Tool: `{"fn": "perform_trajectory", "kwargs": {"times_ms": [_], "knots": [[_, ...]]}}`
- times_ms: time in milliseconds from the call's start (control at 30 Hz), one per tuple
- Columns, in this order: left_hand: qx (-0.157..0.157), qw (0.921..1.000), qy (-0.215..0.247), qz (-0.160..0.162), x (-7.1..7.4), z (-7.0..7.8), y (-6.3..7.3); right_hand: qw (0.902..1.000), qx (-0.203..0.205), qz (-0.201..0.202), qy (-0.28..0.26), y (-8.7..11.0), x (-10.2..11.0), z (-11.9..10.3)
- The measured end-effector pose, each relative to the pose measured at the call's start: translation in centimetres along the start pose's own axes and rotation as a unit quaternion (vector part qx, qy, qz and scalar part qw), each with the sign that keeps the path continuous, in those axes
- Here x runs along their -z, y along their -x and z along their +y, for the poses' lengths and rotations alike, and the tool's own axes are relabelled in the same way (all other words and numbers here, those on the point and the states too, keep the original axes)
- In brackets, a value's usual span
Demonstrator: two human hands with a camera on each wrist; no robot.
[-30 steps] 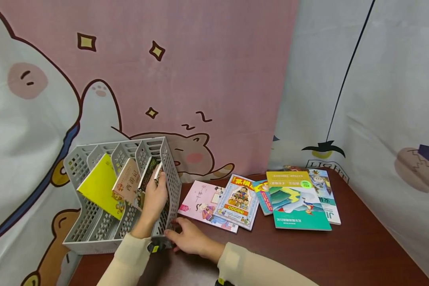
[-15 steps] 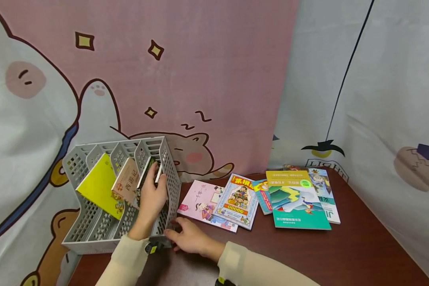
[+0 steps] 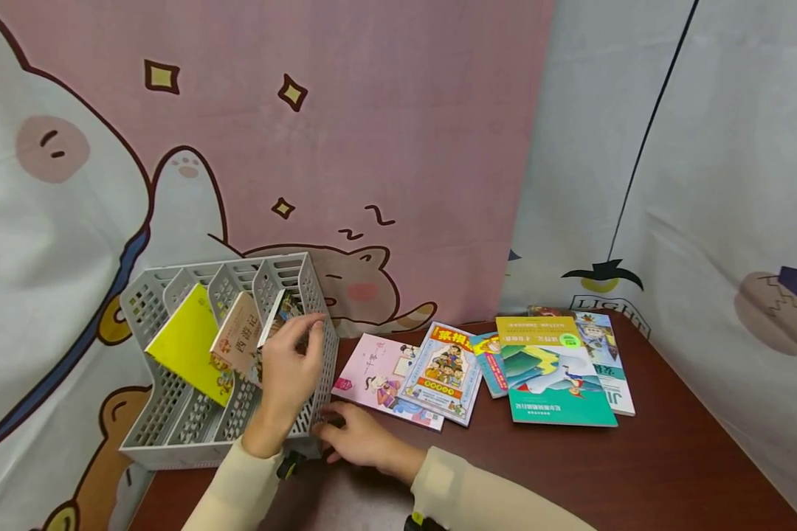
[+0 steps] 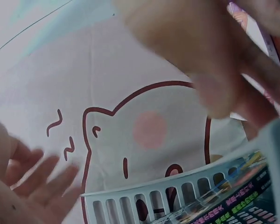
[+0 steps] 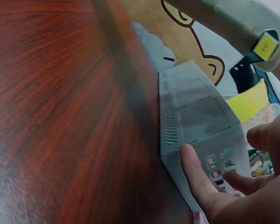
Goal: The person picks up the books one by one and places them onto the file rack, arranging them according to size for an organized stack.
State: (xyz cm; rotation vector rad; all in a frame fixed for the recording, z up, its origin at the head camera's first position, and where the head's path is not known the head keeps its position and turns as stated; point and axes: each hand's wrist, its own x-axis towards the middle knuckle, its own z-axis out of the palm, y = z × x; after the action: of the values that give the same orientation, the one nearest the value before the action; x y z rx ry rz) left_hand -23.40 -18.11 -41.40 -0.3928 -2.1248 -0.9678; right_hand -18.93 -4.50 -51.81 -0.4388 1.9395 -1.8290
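Note:
In the head view my left hand (image 3: 292, 361) hovers over the rightmost slot of a grey plastic magazine rack (image 3: 173, 457), fingers loose with nothing between them. Just beyond its fingers, a book with a dark, colourful cover (image 3: 287, 304) leans left in that slot, partly hidden by the hand. My right hand (image 3: 359, 436) touches the rack's front right corner; in the right wrist view one finger (image 5: 191, 161) lies straight along that corner. A yellow book (image 3: 189, 343) and a beige book (image 3: 239, 335) stand tilted in slots farther left.
Right of the rack on the brown table (image 3: 671, 464) lie a pink book (image 3: 368, 369), a comic-style book (image 3: 443, 376), a small blue book (image 3: 491, 365) and a green-and-yellow book (image 3: 554, 376), which overlaps others. A patterned curtain (image 3: 405, 147) hangs behind.
My left hand has let go of the book in the rightmost slot and shifted slightly right, its fingers loosening. That book now leans left, showing its cover. The right hand stays at the rack's corner.

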Motion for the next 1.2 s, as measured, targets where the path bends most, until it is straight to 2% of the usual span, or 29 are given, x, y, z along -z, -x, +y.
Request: {"fn": "perform_trajectory", "kwargs": {"times_ms": [67, 167, 267, 533, 633, 833, 1033, 1133, 1200], "knots": [[0.006, 0.9987, 0.018, -0.046, -0.3, 0.2, 0.1, 1.0000, 0.002, -0.001, -0.001, 0.0, 0.5, -0.2], [0.028, 0.9927, 0.045, -0.108, -0.8, 0.2, 0.5, 1.0000, 0.005, -0.005, 0.002, 0.3, 1.5, -0.6], [0.051, 0.9860, 0.056, -0.148, -1.5, 0.4, 0.9, 1.0000, 0.009, -0.001, 0.002, 0.8, 2.8, -1.2], [0.107, 0.9713, 0.086, -0.194, -4.1, 1.3, 1.8, 0.9983, 0.027, 0.003, 0.051, 2.2, 8.1, -2.7], [0.123, 0.9654, 0.090, -0.211, -5.4, 1.6, 2.3, 0.9952, 0.034, 0.011, 0.091, 3.1, 10.4, -3.2], [0.135, 0.9542, 0.085, -0.254, -8.6, 2.6, 3.3, 0.9751, 0.033, 0.032, 0.217, 4.6, 15.6, -3.4], [0.124, 0.9438, 0.099, -0.290, -12.3, 4.6, 4.0, 0.9559, 0.012, 0.059, 0.287, 6.0, 21.0, -3.1], [0.134, 0.9311, 0.125, -0.316, -14.4, 6.0, 4.5, 0.9533, -0.011, 0.083, 0.290, 7.3, 23.7, -3.4], [0.146, 0.9187, 0.142, -0.339, -15.6, 7.0, 4.7, 0.9513, -0.021, 0.103, 0.290, 8.4, 25.4, -3.6]]}}
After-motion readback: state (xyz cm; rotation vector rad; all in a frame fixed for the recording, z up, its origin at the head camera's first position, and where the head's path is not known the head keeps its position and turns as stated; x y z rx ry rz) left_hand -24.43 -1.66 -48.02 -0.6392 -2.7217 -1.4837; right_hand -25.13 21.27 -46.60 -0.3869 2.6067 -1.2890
